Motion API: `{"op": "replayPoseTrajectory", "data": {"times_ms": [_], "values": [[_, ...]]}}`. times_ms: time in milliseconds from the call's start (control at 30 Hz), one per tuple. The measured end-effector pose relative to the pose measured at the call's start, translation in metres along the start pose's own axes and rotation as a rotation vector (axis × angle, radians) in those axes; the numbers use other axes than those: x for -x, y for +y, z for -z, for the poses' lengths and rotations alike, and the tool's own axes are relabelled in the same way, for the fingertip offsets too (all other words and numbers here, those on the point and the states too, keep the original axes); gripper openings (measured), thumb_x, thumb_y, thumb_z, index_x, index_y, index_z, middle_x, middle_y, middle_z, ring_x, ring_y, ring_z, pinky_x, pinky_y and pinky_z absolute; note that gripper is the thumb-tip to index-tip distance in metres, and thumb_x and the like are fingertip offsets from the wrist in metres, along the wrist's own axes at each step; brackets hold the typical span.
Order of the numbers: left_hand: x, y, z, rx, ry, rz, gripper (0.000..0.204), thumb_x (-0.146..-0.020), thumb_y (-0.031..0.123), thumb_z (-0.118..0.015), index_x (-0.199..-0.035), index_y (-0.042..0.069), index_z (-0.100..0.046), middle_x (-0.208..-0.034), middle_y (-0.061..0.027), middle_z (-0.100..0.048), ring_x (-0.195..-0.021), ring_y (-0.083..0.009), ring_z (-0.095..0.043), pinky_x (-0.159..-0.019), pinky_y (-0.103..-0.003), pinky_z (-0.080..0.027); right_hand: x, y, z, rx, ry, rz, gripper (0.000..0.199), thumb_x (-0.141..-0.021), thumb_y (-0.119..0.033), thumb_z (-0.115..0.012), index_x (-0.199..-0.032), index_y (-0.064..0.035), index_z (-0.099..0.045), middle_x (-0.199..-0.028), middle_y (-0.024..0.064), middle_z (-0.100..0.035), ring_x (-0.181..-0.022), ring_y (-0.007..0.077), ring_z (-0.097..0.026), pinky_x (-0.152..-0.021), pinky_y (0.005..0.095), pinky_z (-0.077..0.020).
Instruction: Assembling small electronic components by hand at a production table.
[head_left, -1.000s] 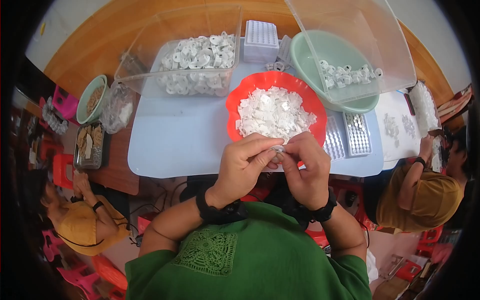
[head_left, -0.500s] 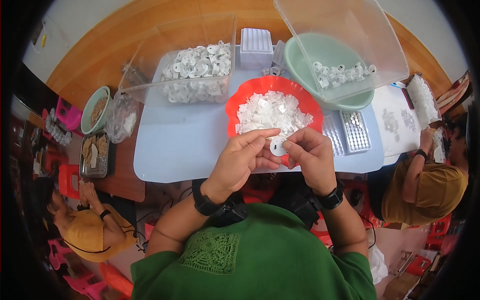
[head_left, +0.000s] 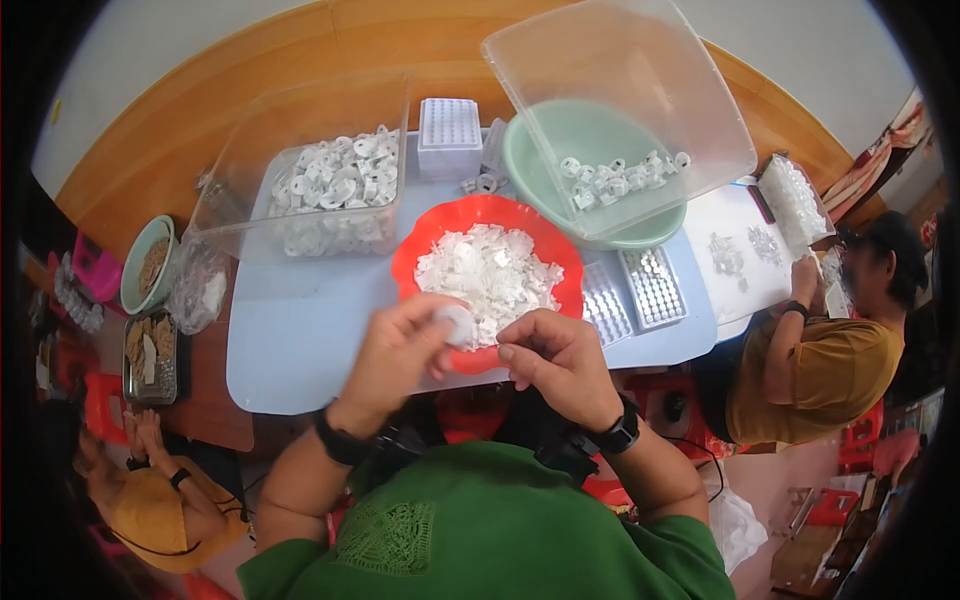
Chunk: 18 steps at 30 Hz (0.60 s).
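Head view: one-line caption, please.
Left hand holds a small white piece beside the right hand, over a red bowl.

the person is wearing a green top with a lacy embroidered square patch on it, short sleeves leaving bare forearms. dark bands are circling both wrists, the right one looking like a watch.

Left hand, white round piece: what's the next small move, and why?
Probably bring the right hand back to the white round piece pinched in the left hand. The right hand looks empty and sits just apart from it, at the near rim of the red bowl of white pieces.
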<state>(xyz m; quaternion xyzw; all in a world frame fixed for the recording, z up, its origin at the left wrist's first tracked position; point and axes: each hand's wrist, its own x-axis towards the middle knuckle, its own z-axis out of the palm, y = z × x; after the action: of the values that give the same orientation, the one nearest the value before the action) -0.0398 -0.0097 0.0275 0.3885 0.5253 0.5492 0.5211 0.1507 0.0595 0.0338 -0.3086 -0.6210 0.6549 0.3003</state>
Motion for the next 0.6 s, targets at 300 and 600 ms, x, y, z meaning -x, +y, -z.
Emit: {"op": "replayPoseTrajectory", "data": {"times_ms": [300, 600], "values": [[-0.064, 0.08, 0.071, 0.445, 0.419, -0.234, 0.039, -0.096, 0.023, -0.048, -0.124, -0.005, -0.049, -0.095, -0.0163, -0.066, -0.074, -0.0146, -0.063, -0.067, -0.021, -0.05, -0.003, -0.034, 0.08, 0.183, 0.153, -0.009, 0.007, -0.085, -0.005, -0.064, -0.086, 0.0014, -0.063, -0.072, 0.0009, -0.061, -0.059, 0.0048, -0.054, -0.052, 0.0201, -0.0444], [-0.021, 0.0, 0.04, 0.004, -0.205, -0.035, 0.029, -0.093, 0.008, -0.052, -0.12, -0.001, -0.057, -0.098, -0.0153, -0.067, -0.076, -0.0142, -0.063, -0.067, -0.025, -0.051, -0.1, -0.064, 0.125, 1.296, 0.031, 0.256, 0.015, -0.073, -0.008, -0.065, -0.086, -0.0003, -0.063, -0.078, 0.0156, -0.064, -0.073, 0.0317, -0.062, -0.065, 0.0381, -0.0491]]}}
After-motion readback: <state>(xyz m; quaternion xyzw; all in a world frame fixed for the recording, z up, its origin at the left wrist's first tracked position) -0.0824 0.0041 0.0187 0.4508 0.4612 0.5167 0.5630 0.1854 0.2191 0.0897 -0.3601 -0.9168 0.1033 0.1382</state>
